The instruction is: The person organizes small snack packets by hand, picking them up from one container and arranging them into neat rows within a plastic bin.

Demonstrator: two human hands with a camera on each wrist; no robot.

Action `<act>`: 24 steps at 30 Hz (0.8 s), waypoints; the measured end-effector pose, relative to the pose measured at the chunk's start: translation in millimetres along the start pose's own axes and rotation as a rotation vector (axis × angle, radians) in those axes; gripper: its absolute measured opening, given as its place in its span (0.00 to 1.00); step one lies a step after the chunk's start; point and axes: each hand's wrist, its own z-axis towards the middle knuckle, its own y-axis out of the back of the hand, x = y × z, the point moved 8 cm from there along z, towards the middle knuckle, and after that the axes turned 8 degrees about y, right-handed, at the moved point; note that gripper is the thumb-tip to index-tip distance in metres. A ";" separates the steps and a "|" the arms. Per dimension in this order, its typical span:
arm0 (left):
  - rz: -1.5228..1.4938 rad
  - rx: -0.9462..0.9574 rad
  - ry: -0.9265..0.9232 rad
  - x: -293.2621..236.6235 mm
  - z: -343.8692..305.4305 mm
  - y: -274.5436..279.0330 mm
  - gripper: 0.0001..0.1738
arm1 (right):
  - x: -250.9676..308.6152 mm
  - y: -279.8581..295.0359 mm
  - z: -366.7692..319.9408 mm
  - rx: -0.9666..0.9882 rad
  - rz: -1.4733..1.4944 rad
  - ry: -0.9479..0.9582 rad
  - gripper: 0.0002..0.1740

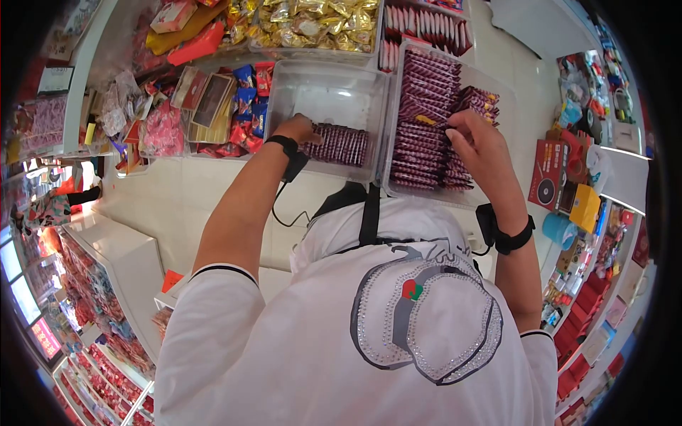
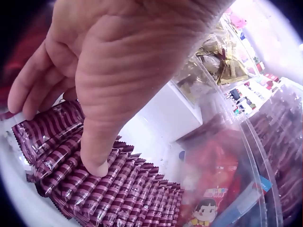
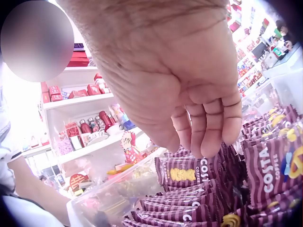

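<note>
Striped purple packets (image 1: 341,145) (image 2: 128,189) stand in a row in a clear bin (image 1: 323,77). My left hand (image 1: 297,130) (image 2: 123,61) is at the row's left end, its thumb lying on the packets and its extended fingers touching the end one. A second clear bin (image 1: 389,160), to the right, holds stacks of similar packets (image 1: 426,92) (image 3: 182,205), some with "COSTA COFFEE" print. Over these packets hangs my right hand (image 1: 483,145) (image 3: 175,80), fingers loosely bent with nothing visible in them; contact at its fingertips cannot be told.
Gold-wrapped sweets (image 1: 312,25) fill a bin behind. Red and blue packets (image 1: 249,99) and small boxes lie left of the bins. A red box (image 1: 547,174) and a yellow box (image 1: 585,207) are at the right. A black cable (image 1: 283,221) hangs from the left wrist device.
</note>
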 end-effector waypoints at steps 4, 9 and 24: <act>-0.017 0.129 0.095 5.8 8.4 -6.4 0.37 | 0.1 1.9 -2.8 -0.016 -0.006 0.000 0.09; 0.125 0.090 0.071 -6.2 2.9 6.3 0.39 | -3.6 3.4 -6.1 -0.008 -0.008 -0.011 0.09; 0.090 0.190 0.161 -2.5 11.1 -0.9 0.37 | -2.1 3.4 -10.3 0.005 0.011 -0.029 0.10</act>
